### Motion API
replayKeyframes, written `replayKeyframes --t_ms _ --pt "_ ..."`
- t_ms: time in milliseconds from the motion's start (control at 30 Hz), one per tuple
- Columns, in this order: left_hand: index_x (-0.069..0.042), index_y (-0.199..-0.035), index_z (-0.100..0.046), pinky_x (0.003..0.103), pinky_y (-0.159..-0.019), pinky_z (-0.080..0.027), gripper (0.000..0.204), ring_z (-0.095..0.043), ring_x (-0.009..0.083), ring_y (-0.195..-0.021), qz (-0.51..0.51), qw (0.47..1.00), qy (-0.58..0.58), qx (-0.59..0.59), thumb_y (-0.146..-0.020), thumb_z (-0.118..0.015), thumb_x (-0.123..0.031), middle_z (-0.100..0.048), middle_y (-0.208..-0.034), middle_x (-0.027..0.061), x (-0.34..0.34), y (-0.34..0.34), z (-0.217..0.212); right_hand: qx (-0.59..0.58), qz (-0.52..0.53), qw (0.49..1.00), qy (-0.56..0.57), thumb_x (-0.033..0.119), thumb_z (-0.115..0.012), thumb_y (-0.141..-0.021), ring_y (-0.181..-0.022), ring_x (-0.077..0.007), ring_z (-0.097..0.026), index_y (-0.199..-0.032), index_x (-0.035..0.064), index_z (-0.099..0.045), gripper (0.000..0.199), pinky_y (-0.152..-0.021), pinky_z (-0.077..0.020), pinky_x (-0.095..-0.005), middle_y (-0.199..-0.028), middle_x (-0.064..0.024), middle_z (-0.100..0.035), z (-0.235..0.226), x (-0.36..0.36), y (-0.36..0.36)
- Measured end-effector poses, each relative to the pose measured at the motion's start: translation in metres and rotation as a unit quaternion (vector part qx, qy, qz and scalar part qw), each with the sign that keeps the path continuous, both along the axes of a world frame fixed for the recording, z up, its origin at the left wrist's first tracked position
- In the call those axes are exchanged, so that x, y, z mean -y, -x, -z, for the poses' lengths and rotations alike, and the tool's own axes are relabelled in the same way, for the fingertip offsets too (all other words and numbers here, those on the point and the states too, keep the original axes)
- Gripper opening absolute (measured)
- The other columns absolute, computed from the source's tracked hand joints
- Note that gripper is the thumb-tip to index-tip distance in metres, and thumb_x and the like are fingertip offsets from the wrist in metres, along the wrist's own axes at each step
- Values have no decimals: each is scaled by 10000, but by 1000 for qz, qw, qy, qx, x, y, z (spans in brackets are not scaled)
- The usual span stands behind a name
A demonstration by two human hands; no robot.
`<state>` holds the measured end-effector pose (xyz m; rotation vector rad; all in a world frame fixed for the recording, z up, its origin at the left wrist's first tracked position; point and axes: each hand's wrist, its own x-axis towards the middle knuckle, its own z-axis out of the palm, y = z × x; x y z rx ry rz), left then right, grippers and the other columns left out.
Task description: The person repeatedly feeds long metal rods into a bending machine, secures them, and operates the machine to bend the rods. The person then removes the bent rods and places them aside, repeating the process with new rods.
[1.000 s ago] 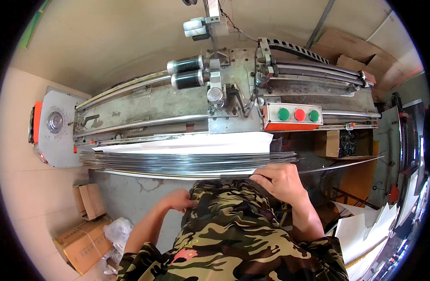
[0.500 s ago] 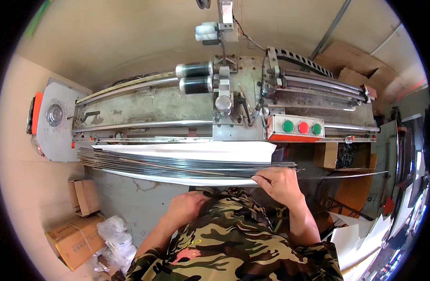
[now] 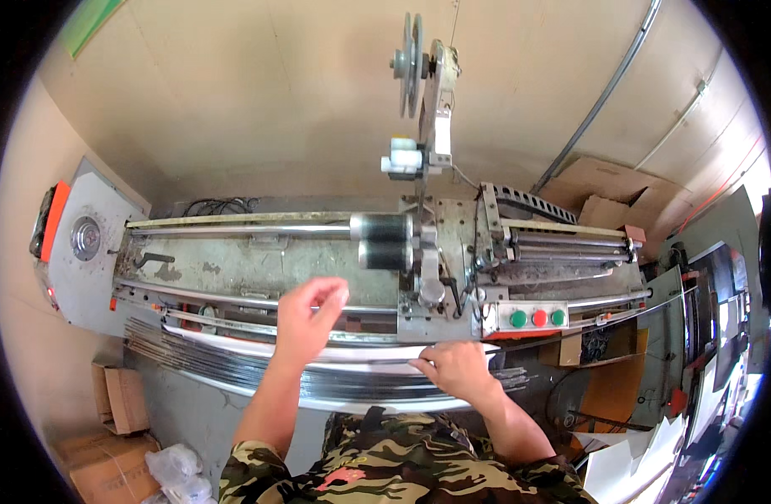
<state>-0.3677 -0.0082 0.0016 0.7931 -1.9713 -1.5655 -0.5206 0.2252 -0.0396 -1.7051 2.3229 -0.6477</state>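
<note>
When read from the left, the long bundle of thin grey metal rods [image 3: 234,367] lies on a white paper sheet [image 3: 243,345] before the front edge of the grey metal machine bed [image 3: 301,260]. The left hand [image 3: 308,319], previously low at the waist, is now raised across that edge, fingers loosely curled, thumb apart, holding nothing visible. The right hand [image 3: 454,366] pinches one thin dark metal strip [image 3: 394,362] and has moved to the bundle's far side; the strip is therefore judged separated from it. It extends rightward past the red-and-silver push-button box [image 3: 539,317] at the bed's front edge. Markings on the brown cardboard carton [image 3: 112,475] and camouflage garment [image 3: 419,458] are too small to read.
</note>
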Motion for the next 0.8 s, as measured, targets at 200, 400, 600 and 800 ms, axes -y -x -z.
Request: replayKeyframes --t_ms 200,400,600,800 --pt "58 -1287 -575 357 -883 -522 671 -652 212 -1018 43 990 99 91 -857 -760 -423 -663 -1197 177 122 107 58 -21 -18 997 -68 432 -631 -911 -666 -282 -682 -773 144 -726 333 -563 -535 -420 -804 -50 -697 -12 42 -3" --pt "33 -1360 -525 319 -924 -507 773 -614 200 -1097 228 931 -143 247 -811 -825 -420 -650 -1216 156 166 230 92 -28 -3 995 -101 401 -724 -854 -660 -303 -700 -791 126 -732 282 -595 -563 -402 -1426 -189 -518 -42 100 12" --pt "0 -1279 -600 276 -956 -456 631 -619 127 -1015 492 823 -181 221 -787 -855 -302 -695 -1098 46 177 259 116 -57 41 992 -104 399 -728 -846 -677 -324 -705 -796 117 -742 287 -610 -558 -419 -1472 -202 -475 -31 134 48" --pt "-43 -1133 -714 309 -856 -506 471 -646 138 -920 494 792 -284 220 -824 -811 -385 -725 -1047 34 184 256 131 -50 45 988 -137 401 -742 -833 -672 -309 -706 -787 119 -757 287 -638 -565 -408 -1478 -188 -482 -36 134 45"
